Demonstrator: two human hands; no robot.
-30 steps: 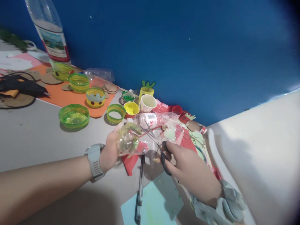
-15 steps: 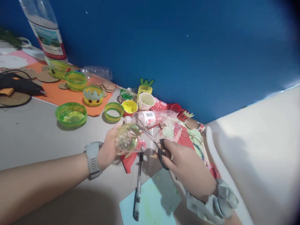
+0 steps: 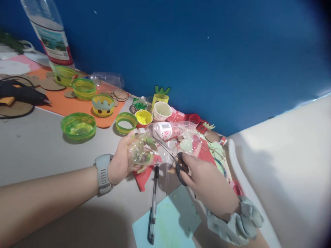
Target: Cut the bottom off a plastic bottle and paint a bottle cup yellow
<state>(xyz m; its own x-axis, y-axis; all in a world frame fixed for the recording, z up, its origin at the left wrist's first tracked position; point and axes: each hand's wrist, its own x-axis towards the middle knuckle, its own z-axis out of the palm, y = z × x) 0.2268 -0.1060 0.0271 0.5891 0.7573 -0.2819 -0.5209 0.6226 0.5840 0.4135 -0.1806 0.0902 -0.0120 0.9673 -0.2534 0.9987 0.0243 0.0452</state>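
My left hand point(image 3: 121, 160) is wrapped round a cut piece of clear plastic bottle point(image 3: 141, 151), with green and yellow showing through it. In my right hand point(image 3: 201, 179) are scissors point(image 3: 178, 165) with black handles, their blades pointing up and left at the cut edge of the plastic. Whether the blades touch it I cannot tell. Just behind the blades lies a clear water bottle point(image 3: 178, 130) with a white and red label. A pen point(image 3: 154, 203) and red paper point(image 3: 142, 179) lie below the plastic piece.
Pale blue paper point(image 3: 165, 224) lies in front. Behind stand green-yellow plastic cups point(image 3: 79, 126), a paper cup point(image 3: 161, 112) and a cup of yellow bits point(image 3: 143, 117). At left are a black glue gun point(image 3: 23, 93) and a large bottle point(image 3: 53, 41). A blue partition point(image 3: 181, 51) rises behind.
The plastic piece is turned slightly in my left hand. The scissors stay almost in place, their blades looking closer together than before.
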